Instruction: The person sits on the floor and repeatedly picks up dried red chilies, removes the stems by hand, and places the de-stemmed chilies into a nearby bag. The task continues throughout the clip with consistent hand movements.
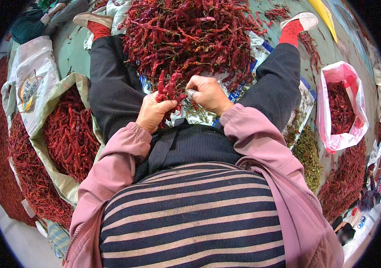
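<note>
A small bunch of dried red chillies (169, 89) stands up from my left hand (154, 111), which is closed around its lower part. Close by on the right is my right hand (210, 94), its fingers curled in a pinch at the edge of the bunch. A small grey thing shows at its thumb; whatever the fingertips hold is hidden. Just beyond both hands lies a big heap of dried red chillies (190, 35) between my spread legs. Below the hands, pale greenish stem bits (195, 114) lie on a white printed sheet.
At my left an open pale sack (83, 82) holds red chillies, beside a white printed bag (36, 80). On the right are a pink-and-white plastic bag (362, 111) with chillies and a pile of greenish stems (308, 156). Another person's dark sleeve (32, 22) shows at upper left.
</note>
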A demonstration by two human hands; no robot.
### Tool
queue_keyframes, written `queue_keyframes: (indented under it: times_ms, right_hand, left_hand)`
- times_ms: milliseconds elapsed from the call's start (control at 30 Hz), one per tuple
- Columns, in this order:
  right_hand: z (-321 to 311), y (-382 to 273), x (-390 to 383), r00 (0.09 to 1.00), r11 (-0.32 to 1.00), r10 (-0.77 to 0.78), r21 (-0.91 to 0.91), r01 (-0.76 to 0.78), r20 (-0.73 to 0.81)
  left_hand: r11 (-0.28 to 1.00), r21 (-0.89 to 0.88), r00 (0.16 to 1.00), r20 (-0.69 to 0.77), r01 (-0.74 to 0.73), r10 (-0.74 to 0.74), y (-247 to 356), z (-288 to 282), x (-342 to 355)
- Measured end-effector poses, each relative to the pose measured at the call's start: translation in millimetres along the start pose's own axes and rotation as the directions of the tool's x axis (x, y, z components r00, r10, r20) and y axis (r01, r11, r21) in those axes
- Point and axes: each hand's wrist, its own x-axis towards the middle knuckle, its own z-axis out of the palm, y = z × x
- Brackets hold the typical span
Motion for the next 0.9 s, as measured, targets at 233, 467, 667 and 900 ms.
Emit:
queue_keyframes:
  times_ms: [233,467,667,900]
  right_hand:
    - [19,7,-1,1.0,0.856,-0.015,-0.517,0.011,-0.003]
    - [-26,61,-26,0.912,0.662,0.406,-0.709,-0.242,0.067]
    - [-26,22,-22,0.928,0.908,0.294,0.236,-0.346,0.231]
    - [-3,3,-15,0.859,0.611,0.345,0.604,-0.512,0.378]
  left_hand:
    - [1.0,-0.03,1.0,-0.015,0.002,-0.002,-8,11,1]
    - [0.95,-0.308,0.998,-0.034,0.047,-0.06,10,10,-4]
    - [0.952,-0.302,0.997,-0.049,0.039,-0.057,0,3,-2]
    - [0.946,-0.319,0.999,0.01,0.048,-0.047,2,6,1]
